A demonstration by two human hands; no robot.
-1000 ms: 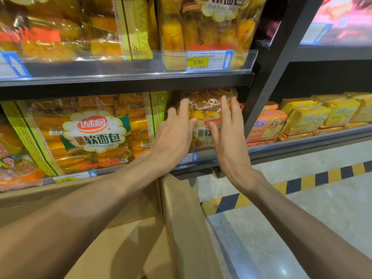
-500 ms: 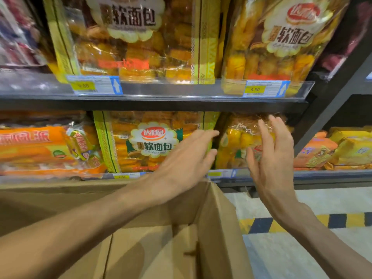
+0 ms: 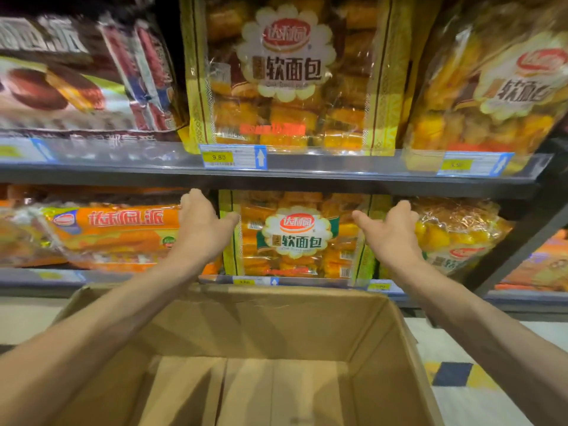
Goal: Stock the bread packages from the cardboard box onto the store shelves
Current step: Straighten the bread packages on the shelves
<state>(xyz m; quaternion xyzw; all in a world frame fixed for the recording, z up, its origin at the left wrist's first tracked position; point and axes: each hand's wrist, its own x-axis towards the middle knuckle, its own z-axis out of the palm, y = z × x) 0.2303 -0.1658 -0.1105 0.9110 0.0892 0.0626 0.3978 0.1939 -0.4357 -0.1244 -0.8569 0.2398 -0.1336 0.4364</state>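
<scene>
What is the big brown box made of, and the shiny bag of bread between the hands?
The box looks like plain cardboard: dull brown, with folded flaps and creases. The bread bag seems to be thin clear plastic film: glossy, crinkled, catching the light, with the rolls visible through it.

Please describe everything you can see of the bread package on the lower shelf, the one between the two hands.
The bread package is a clear plastic bag with yellow patterned side strips and a white flower-shaped label with a red logo. Orange-yellow wrapped breads show through. It stands upright at the front of the lower shelf, above the open cardboard box. The left hand grips its left edge and the right hand its right edge, with the fingers out of sight behind it.
</scene>
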